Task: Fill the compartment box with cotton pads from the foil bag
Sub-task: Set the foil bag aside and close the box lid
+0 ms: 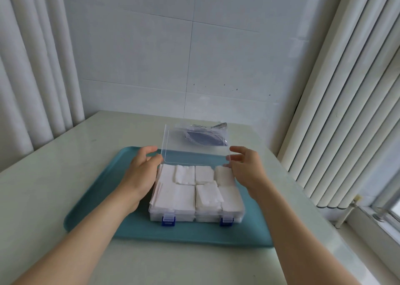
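Where the clear, rigid plastic lid (177,152) stands raised from the far edge of the compartment box (207,218), I see both grips on it. The left grip (142,172) pinches its lower left corner between thumb and curled fingers. The right grip (244,165) holds the lower right corner in the same way, its fingers only partly closed. The box is a shallow, transparent rectangle. It sits in the middle of a smooth teal tray (97,198) with rounded corners, on a pale, glossy bench (54,176). Soft, fibrous white cotton pads (207,196), cut square, fill it to the rim. I count eight stacks in two rows of four, with some sheets askew. Two blue-and-clear latches (168,219) hang on the near wall. One crinkled silver foil bag (205,136) lies beyond the box, seen through the lid.
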